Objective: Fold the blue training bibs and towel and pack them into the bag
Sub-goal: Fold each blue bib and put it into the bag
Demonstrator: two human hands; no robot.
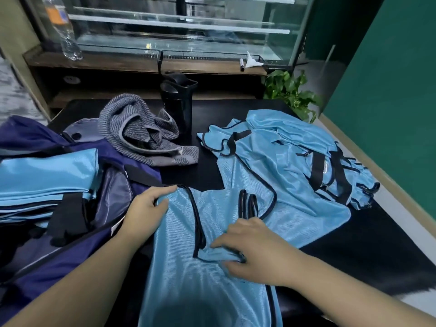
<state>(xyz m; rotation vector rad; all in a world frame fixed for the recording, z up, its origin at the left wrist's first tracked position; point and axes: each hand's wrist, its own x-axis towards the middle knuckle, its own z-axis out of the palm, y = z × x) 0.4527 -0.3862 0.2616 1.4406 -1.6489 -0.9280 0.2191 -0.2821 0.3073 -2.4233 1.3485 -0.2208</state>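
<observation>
Bibs, towel and bag on dark worktop (389, 234).

We list, largest first: one navy bag (59, 251) at left, holding a stack of folded blue bibs (44, 175); one shiny mesh bib (212, 279) with black piping, long axis running away from us; a rumpled pile of bibs (295, 156) at right; one ribbed grey towel (141, 133), crumpled. Our left hand (147, 211) grips the bib's shoulder edge; our right hand (254, 249) pinches its strap fold.

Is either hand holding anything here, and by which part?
Both hold the blue bib spread on the table: the left hand pinches its upper left corner at the dark trim, the right hand grips a fold near the neckline.
</observation>
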